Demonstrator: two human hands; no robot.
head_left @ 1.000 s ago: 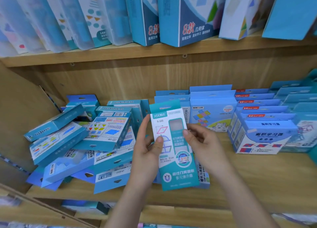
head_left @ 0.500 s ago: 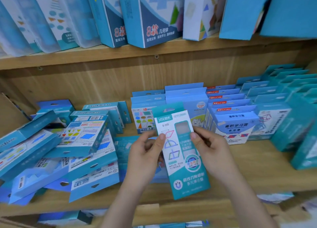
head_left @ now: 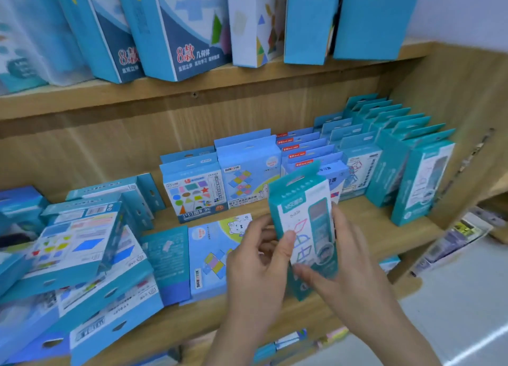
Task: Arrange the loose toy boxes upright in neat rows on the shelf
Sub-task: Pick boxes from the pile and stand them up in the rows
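loose pile: blue cardboard toy boxes [head_left: 77,258] heaped at angles on the left of the wooden shelf [head_left: 395,228]. It looks the same as a second ago, just further left in frame because the head has swung right.
flat strays: a teal cardboard box [head_left: 167,258] and a light-blue box with a bear print [head_left: 215,255] lie face-up near the front edge, not stood up yet.
done rows: upright rows of light-blue cardboard boxes [head_left: 248,178] stand mid-shelf against the back.
left hand [head_left: 255,272]: thumb on the box front, fingers curled behind, holding it.
held item: narrow teal-and-white cardboard box with a hang tab [head_left: 305,222]. It's in the air in front of the mid rows, clear of the shelf. A second ago it was face-on; now it's turned so one side shows, tab leaning right, and it has been carried right.
right hand [head_left: 349,261]: thumb across the lower front, fingers wrapped round the right edge, gripping.
new in view: rows of tall teal boxes [head_left: 420,184] at the far right, which look the same type as the held one.
read: sorting by type. The held box is likely headed for the front of that teal row, with nearly all of the pile still to go.
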